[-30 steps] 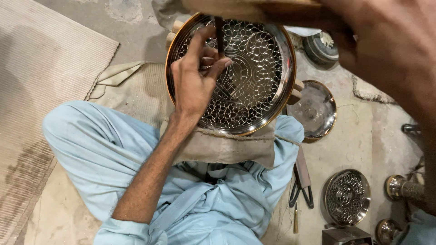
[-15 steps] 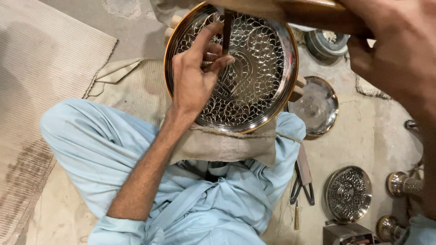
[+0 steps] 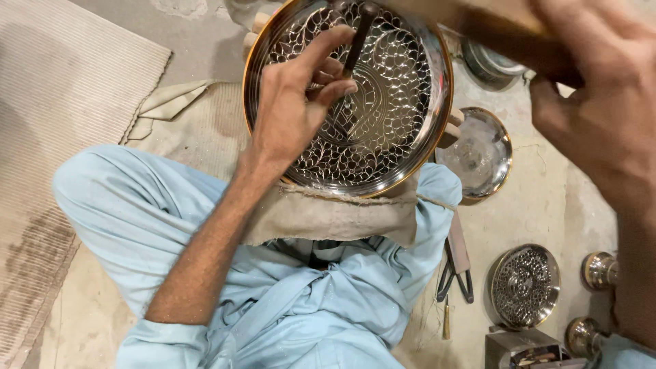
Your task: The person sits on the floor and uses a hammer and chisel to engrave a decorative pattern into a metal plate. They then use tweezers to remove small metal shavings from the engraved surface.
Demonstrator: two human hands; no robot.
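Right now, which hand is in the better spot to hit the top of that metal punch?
Probably the right hand. It is raised above the patterned tray, gripping a wooden handle. The left hand is busy: its fingers hold the punch against the tray.

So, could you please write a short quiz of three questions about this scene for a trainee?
1. True or false: the left hand holds a thin dark punch against the engraved round tray.
2. What lies under the tray's near edge? A) a grey cloth B) a newspaper C) a wooden board
3. What does the right hand grip?

Key:
1. True.
2. A, the grey cloth.
3. A wooden handle, blurred, probably a hammer's.
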